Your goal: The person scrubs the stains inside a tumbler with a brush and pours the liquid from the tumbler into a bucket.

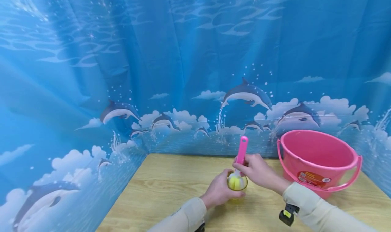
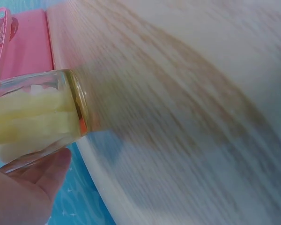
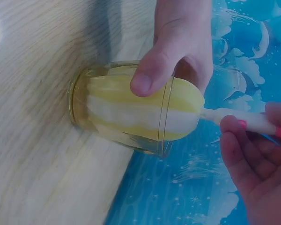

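My left hand grips a clear, yellowish glass from the side, its thumb lying along the wall near the rim. Inside the glass sits the yellow-and-white sponge head of a bottle brush, its rounded top rising past the rim. With my right hand I pinch the brush by its handle, which is pink with a white neck and points upward. In the left wrist view the glass base is close over the wooden table, and the sponge shows through the wall.
A pink bucket with its handle hanging down stands at the right of the wooden table. Behind and to the left hangs a blue curtain printed with dolphins and clouds, meeting the table's back and left edges.
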Motion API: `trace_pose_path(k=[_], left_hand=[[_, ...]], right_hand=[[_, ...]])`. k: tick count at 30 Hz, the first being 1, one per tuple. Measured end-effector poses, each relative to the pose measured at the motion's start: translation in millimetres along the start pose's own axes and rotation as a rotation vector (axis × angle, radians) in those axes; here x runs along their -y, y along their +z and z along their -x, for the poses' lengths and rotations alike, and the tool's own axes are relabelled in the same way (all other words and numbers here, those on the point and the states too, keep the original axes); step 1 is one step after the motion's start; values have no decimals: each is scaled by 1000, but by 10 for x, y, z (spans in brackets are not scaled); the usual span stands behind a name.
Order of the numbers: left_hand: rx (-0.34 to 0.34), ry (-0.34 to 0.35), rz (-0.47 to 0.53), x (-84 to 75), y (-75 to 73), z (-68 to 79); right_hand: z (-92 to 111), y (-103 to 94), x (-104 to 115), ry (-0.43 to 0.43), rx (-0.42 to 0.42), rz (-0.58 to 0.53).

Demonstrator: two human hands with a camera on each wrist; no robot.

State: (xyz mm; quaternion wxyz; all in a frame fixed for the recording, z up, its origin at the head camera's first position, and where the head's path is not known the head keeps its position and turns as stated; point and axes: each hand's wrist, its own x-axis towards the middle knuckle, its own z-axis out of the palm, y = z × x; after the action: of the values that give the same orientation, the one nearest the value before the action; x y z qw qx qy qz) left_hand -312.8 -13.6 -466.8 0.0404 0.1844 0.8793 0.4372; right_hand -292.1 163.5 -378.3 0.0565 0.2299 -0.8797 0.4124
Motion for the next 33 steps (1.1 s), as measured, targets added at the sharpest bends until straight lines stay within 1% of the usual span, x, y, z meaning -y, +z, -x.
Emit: trace_pose_path(k=[6,10,14,17,21,23,26,29,31,33], left_hand=[[0,-19,-4,-11,10,1],[5,-21,3,-14,5,14],[13,-8,4,-11,0,19],[20,0,-2,-9,-3,17],[22,15,1,-6,-8,25],[17,35,4,0,-6,31],[8,56,-7,7,-2,42],[6,67,-7,17,7,39],[5,66,-9,22,15,33],[4,65,-9,24,22,24]], right_hand=[[12,23,60,-77,56,122],[14,27,123,-80,53,187],[10,26,140,-48,19,224],[-14,25,134,-3,-3,197],[-52,33,119,84,-22,93],[-61,41,110,128,-33,33],[-55,52,92,170,-55,-29],[-28,55,69,170,-76,-45],[-4,54,48,138,-74,-22],[21,55,22,84,-65,16]])
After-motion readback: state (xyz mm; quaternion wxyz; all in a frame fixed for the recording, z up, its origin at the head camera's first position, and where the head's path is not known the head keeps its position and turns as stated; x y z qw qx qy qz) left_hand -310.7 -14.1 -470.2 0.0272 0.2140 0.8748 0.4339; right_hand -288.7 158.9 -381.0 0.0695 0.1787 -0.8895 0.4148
